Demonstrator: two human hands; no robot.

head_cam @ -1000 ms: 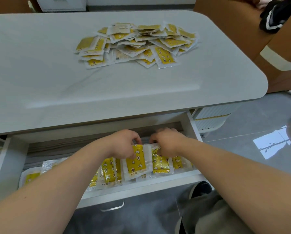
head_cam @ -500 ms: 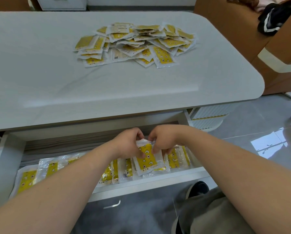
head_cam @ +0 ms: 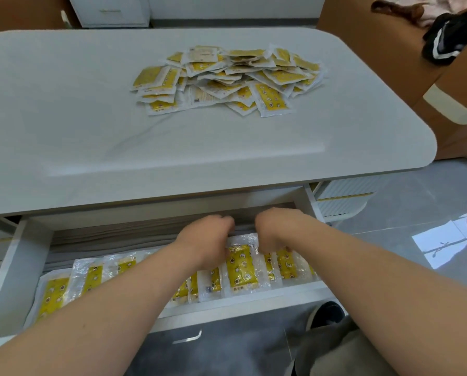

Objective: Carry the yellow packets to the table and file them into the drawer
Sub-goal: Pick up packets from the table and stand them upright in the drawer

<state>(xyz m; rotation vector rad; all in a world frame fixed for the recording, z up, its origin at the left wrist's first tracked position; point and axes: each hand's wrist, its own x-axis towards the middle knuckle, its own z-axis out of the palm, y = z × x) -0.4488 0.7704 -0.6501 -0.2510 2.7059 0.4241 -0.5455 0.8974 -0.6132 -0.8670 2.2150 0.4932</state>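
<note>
Standing on a short edge near the right end of the open drawer [head_cam: 254, 298], the yellow packet [head_cam: 240, 267] runs its long axis from the drawer front up toward the back, with its printed face toward us. Our left hand [head_cam: 205, 240] and right hand [head_cam: 274, 232] grip its top corners with curled fingers. A row of packets [head_cam: 91, 278] stands alongside, and a loose pile [head_cam: 227, 77] lies on the table [head_cam: 91, 137] above.

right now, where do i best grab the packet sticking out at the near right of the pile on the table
Pinch the packet by its near short edge, coming from the drawer side: it lies flat, and that end juts clear of the pile onto bare table.
</note>
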